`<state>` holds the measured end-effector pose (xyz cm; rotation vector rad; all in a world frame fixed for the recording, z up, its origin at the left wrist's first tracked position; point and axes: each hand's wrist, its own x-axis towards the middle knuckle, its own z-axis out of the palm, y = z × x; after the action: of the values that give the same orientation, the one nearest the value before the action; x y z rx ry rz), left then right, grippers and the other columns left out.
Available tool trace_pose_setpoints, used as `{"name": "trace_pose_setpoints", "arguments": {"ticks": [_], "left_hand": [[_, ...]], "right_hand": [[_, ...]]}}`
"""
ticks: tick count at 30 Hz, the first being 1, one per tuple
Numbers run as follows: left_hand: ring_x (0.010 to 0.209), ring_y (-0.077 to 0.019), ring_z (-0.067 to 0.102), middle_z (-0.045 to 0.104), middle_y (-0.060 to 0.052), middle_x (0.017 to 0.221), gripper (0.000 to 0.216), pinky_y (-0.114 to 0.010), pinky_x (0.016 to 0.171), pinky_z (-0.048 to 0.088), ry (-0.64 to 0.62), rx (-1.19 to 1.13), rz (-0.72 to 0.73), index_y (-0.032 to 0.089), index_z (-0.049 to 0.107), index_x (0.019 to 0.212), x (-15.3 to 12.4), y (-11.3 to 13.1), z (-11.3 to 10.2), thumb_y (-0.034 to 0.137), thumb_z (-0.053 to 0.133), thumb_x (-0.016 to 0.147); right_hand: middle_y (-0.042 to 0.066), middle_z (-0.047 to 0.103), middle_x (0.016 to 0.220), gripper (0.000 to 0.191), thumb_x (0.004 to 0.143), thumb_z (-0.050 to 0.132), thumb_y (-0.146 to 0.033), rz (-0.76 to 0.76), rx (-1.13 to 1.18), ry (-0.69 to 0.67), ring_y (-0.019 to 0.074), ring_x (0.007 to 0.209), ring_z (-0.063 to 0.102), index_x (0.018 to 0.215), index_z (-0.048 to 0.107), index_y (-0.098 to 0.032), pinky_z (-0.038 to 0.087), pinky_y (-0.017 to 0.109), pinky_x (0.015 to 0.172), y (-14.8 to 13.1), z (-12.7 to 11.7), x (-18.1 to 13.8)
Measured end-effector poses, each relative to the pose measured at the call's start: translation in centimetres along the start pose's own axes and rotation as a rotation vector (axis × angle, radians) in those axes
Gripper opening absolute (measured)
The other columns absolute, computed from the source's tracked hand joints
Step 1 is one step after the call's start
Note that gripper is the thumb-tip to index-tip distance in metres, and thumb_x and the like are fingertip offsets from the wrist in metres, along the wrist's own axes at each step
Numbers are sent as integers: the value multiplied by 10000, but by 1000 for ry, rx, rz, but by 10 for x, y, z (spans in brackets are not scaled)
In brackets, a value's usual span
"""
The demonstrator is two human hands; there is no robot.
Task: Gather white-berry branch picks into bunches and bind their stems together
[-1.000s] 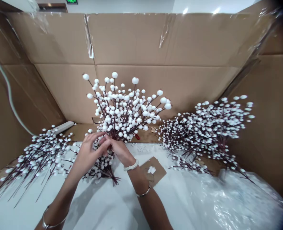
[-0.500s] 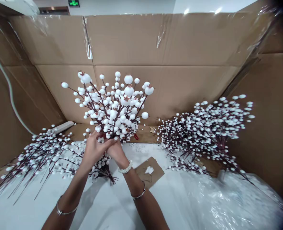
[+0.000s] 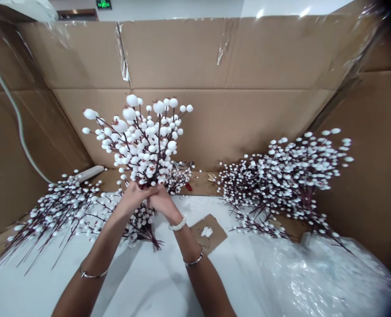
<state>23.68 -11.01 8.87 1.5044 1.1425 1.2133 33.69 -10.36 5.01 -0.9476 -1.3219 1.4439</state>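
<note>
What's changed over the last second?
The held berry bunch has swung left, its berry tips now looking larger. The left hand, more open in the earliest picture, has closed in against the right hand below the berries. Nothing was visibly let go. The right-side berry pile, cardboard piece and clear plastic stayed put.

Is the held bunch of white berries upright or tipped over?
Roughly upright: the bunch fans out upward above the left grip and right grip.

Gap between bouquet (image 3: 146, 156) and right pile (image 3: 274, 180)
</note>
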Motion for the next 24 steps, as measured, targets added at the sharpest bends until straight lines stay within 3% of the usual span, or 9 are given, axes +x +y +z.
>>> {"name": "trace_pose_setpoints", "arguments": {"ticks": [3,5,9,12,18,24], "left_hand": [[493,-216,628,710,-81,668,425,-315,439,526,-92,-12,-108,124,719,894,-1,3,-4,429,832,620],[394,-199,577,699,-86,628,466,-306,361,480,-194,-21,-169,104,714,934,-2,7,-7,465,808,654],[383,-217,598,638,-62,487,544,-305,395,523,-314,12,-222,64,700,1015,-5,13,-12,496,782,697],[418,-233,631,681,-77,550,584,-319,411,546,-349,14,-225,66,678,1052,-6,16,-13,502,791,681],[397,-230,626,660,-88,503,488,-302,404,536,-353,65,-226,104,658,746,-4,19,-14,565,784,648],[372,-239,613,647,-73,470,566,-306,373,517,-313,65,-283,72,680,945,-3,15,-15,534,809,645]], "right_hand": [[-51,412,404,295,742,449,-35,40,-3,-7,94,407,400,500,455,-204,310,218,429,-6,-1,-6],[-63,407,395,271,751,451,-48,69,21,-50,99,383,420,532,460,-207,354,219,423,-13,-1,-10],[-87,355,361,240,819,410,-96,122,87,-154,106,355,417,615,472,-205,445,234,444,-25,0,-17],[-99,333,343,227,866,378,-125,141,118,-200,100,329,398,685,495,-196,443,219,425,-26,0,-19],[-107,311,334,261,880,363,-96,134,131,-166,91,297,376,675,496,-187,413,203,397,-22,4,-16],[-98,311,340,349,884,351,-62,154,137,-123,86,287,370,575,414,-212,421,215,398,-25,9,-15]]}}
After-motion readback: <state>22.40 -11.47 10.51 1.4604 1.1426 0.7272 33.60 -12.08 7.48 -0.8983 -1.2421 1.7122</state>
